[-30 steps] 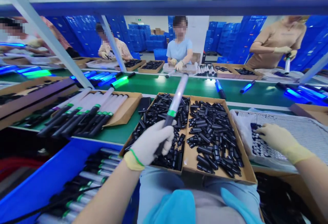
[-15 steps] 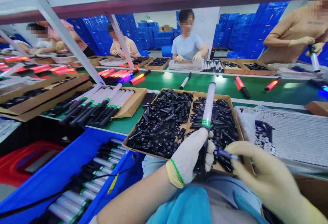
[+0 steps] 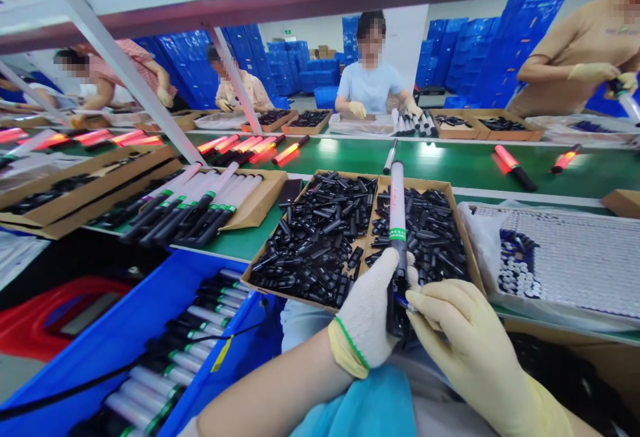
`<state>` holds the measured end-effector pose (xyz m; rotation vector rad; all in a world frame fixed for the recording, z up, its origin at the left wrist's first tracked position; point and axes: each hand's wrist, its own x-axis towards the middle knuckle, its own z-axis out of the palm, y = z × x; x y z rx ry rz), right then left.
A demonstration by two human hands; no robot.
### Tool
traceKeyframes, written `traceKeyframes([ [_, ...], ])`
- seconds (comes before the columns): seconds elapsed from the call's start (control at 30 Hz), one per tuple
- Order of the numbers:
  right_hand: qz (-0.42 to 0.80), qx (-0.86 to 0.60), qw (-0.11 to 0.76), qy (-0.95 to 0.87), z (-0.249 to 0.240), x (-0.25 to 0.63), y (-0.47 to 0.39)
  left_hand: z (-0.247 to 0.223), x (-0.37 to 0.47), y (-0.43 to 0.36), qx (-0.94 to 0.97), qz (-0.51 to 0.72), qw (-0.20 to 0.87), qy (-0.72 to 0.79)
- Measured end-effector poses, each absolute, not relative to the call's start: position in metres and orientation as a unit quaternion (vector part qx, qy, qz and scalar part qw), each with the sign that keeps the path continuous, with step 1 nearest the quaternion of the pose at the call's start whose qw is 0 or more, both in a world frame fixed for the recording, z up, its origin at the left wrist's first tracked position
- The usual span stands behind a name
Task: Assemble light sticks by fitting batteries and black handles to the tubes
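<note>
Lower centre: my left hand (image 3: pixel 367 310) grips a stick (image 3: pixel 397 200); my right hand (image 3: pixel 463 330) pinches a blue cell (image 3: pixel 403 301) against it. Green label (image 3: pixel 397 233) illegible.

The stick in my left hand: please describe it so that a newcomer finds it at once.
From the green belt, come nearer to the right carton of black parts. In front of it, your left hand holds a white, green-banded stick. The sticks on the belt lie loose; only this one is in your hand.
</note>
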<state>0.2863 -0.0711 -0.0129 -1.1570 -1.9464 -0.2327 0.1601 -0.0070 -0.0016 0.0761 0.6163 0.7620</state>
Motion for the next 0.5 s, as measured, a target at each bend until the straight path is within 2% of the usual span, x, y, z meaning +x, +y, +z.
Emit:
traceKeyframes([
  [0.17,-0.101,-0.473,0.441,-0.756,-0.0117,0.2803,-0.0712,-0.0025,0.159,-0.0085,0.019,0.358,0.891,0.278],
  [0.3,-0.104,-0.487,0.425,-0.756,-0.0149,0.2774,-0.0684,-0.0009,0.1583,-0.0082,0.0,0.35,0.894,0.281],
  [0.43,-0.042,-0.486,0.38,-0.786,-0.0119,0.2789,-0.0646,-0.0013,0.1588,-0.0055,-0.034,0.342,0.89,0.299],
  [0.5,0.007,-0.481,0.357,-0.801,-0.0069,0.2787,-0.0652,-0.0024,0.1602,-0.0049,-0.038,0.376,0.875,0.303],
])
